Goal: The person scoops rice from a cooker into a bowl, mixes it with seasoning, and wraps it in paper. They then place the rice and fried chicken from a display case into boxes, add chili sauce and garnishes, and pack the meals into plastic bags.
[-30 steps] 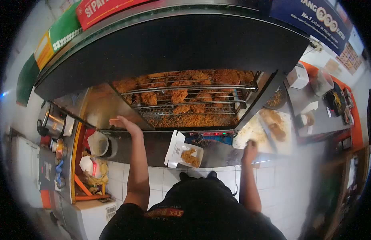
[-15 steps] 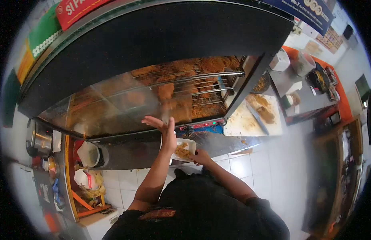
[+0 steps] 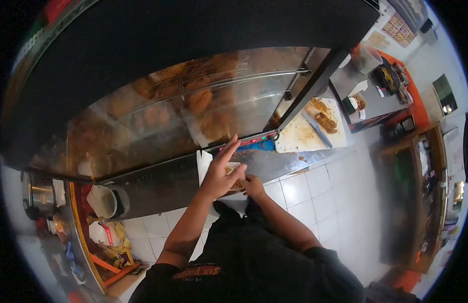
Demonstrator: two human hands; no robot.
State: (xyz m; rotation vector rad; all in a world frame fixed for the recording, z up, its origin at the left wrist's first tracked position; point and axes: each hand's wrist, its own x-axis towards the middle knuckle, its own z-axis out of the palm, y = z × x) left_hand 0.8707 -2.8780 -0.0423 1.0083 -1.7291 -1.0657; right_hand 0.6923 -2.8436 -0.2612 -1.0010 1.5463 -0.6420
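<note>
Close in front of me, at the counter's edge, is a white paper food box (image 3: 203,164), its lid flap raised on the left and some golden-brown fried food inside. My right hand (image 3: 253,186) has its fingers closed on the box's right edge. Over the box is my left hand (image 3: 219,179), fingers stretched and thumb apart, covering much of it from view. Just beyond the hands stands a black heated display case (image 3: 193,30). Behind its glass front, breaded fried pieces (image 3: 198,101) sit on wire racks.
Right of the case lies a white cutting board (image 3: 294,134) bearing a knife (image 3: 320,134) and a browned fried piece (image 3: 326,122). A white bucket (image 3: 104,201) stands low at left, near a metal pot (image 3: 41,194). A side counter (image 3: 342,83) holds containers.
My left hand has come down from the case's glass to the food box. The glass panel has slid right, over the opening where racks showed. My view has shifted.
</note>
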